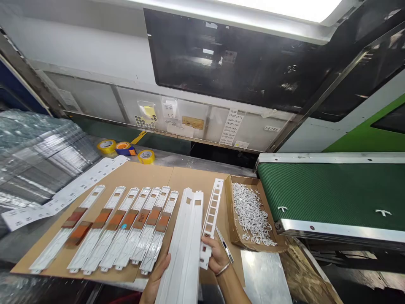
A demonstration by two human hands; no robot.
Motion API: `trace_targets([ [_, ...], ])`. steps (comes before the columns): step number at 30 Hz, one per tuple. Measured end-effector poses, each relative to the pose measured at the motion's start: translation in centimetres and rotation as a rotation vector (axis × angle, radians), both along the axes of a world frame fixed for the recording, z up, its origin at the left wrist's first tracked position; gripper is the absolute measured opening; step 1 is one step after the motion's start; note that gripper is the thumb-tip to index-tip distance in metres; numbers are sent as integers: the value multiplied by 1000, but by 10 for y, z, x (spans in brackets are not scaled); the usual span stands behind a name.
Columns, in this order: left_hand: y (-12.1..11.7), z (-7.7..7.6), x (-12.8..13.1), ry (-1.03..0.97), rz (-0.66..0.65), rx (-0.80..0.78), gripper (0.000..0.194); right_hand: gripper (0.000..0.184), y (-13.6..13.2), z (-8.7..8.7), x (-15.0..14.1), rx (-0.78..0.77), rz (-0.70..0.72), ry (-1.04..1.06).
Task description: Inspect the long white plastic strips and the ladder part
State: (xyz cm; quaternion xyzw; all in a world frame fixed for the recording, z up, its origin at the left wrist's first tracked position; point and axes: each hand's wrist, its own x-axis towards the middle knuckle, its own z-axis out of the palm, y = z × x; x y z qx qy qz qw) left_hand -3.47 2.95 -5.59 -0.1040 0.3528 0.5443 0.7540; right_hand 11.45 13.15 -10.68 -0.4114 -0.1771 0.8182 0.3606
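Left of the carton, the left hand grips the long white profile at its edge; the right hand is closed on the slotted strip. Both pieces judged light, thin-walled, slightly slippery, flexible over length; support long edges near mid-length.

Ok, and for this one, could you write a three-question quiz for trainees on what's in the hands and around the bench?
1. Which grips the white plastic strip with ladder-like openings: A, left hand; B, right hand?
2. True or false: the blue-and-orange tape roll lies between two yellow tape rolls.
3. Fill in: ___ small white plastic pieces lie on the green ribbed conveyor belt.
Key: 1 B; 2 true; 3 two.
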Motion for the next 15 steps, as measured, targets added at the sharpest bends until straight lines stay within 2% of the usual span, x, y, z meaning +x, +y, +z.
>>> trace_targets([
  [5, 0, -12, -5, 137, 92, -135, 68, 33, -5, -42, 6, 70, 104, -297],
  [10, 2, -22, -9, 151, 111, -170, 65, 12, -22, -92, 34, 215, 207, -849],
  [13, 5, -27, -9, 120, 111, -138, 66, 15, -35, -107, 52, 289, 241, -1100],
  [15, 9, -31, -9, 114, 108, -123, 66, 27, -41, -109, 59, 323, 245, -1190],
])
